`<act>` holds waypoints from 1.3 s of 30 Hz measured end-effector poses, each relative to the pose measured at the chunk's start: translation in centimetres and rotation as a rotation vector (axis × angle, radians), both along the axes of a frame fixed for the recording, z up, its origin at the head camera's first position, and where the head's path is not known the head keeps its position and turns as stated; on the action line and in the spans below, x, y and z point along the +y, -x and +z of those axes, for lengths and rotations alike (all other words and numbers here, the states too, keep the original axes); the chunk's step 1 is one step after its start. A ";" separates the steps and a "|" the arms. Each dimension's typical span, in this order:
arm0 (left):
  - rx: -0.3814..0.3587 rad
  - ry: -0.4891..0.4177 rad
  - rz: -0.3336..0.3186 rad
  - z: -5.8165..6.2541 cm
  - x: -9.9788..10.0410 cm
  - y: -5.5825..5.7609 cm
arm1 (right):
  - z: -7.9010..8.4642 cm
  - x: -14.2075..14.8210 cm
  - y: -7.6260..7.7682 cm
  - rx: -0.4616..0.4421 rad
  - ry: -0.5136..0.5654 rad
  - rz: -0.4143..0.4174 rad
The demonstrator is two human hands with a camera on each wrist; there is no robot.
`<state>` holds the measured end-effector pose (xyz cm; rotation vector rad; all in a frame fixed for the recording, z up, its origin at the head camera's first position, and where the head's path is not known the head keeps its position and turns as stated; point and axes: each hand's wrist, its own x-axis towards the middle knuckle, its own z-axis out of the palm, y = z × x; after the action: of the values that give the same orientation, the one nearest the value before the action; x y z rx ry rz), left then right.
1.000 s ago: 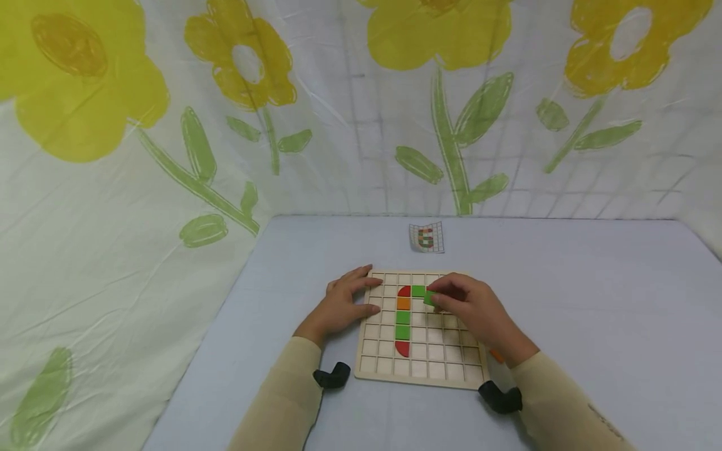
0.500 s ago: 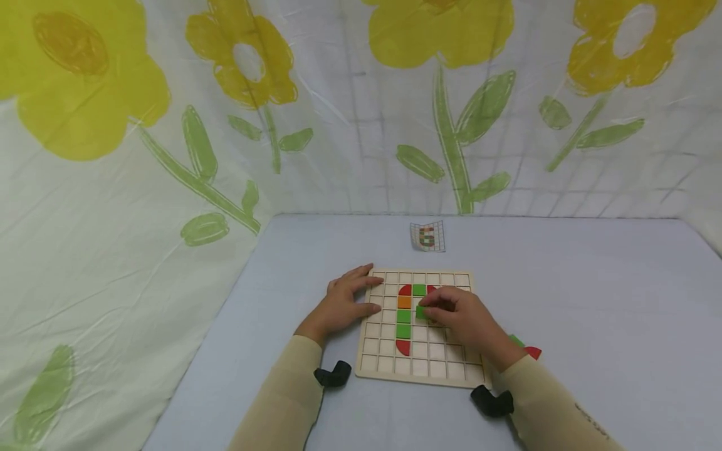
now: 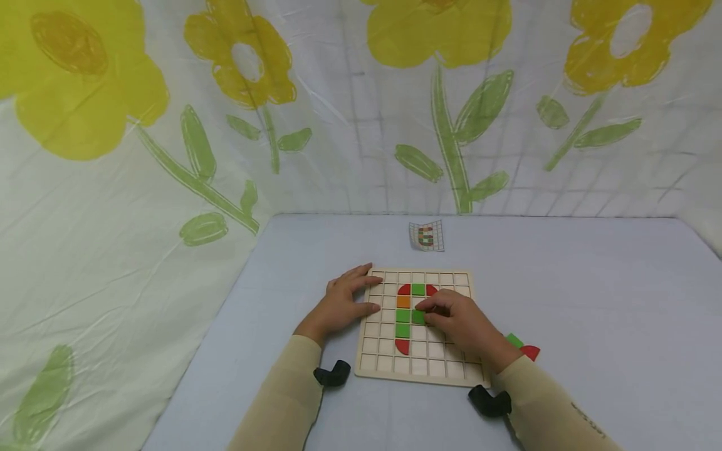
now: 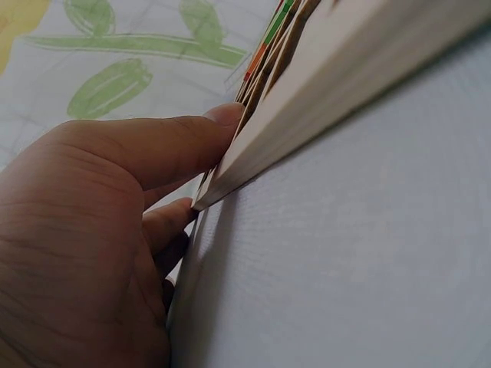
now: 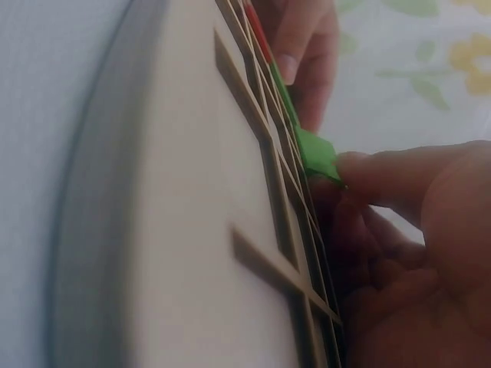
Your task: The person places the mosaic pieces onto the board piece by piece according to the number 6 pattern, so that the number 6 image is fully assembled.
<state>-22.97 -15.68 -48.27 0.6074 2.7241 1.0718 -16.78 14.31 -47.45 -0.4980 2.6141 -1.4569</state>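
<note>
A wooden grid board [image 3: 420,365] lies on the table with coloured tiles set in its cells. My left hand [image 3: 341,305] rests along its left edge, fingers spread and thumb [image 4: 184,146] over the rim. With thumb and fingertips my right hand [image 3: 467,322] pinches a green square tile [image 3: 417,317], which in the right wrist view stands tilted against the grid. That tile is just right of a column: red quarter-round [image 3: 404,289], orange square [image 3: 403,302], two green squares and a red quarter-round [image 3: 402,346]. Another green square [image 3: 418,289] and red quarter-round [image 3: 431,290] continue the top row.
Behind the board lies a small paper card [image 3: 427,237] printed with a grid pattern. Beside the right forearm, a loose green tile [image 3: 514,340] and a red quarter-round [image 3: 530,352] lie on the table [image 3: 609,300]. A flower-printed cloth [image 3: 338,156] hangs behind.
My right hand has brought the green tile down and left from near the top row to the cell beside the column. The left hand has stayed in place.
</note>
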 end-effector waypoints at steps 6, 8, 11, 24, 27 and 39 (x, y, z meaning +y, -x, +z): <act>0.002 -0.004 -0.001 0.1 0.0 -0.1 | 0.0 0.0 -0.1 0.002 0.024 -0.013; 0.002 -0.002 -0.001 0.1 0.0 -0.1 | 0.0 0.0 -0.1 0.001 0.041 -0.022; 0.001 -0.001 -0.001 0.1 0.0 -0.1 | 0.0 -0.1 -0.2 -0.008 0.086 -0.020; 0.004 0.002 0.003 -0.1 0.0 0.0 | 0.1 -0.2 -0.3 -0.025 0.192 0.024; 0.003 -0.003 0.003 -0.1 0.0 0.0 | 0.2 -0.2 -0.4 -0.030 0.207 0.023; -0.001 -0.013 -0.008 0.1 -0.1 0.0 | 1.0 0.1 -0.6 -0.005 0.355 0.028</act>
<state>-22.93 -15.81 -48.17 0.6183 2.7137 1.0880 -16.22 14.42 -46.47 -0.5590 2.3381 -1.9188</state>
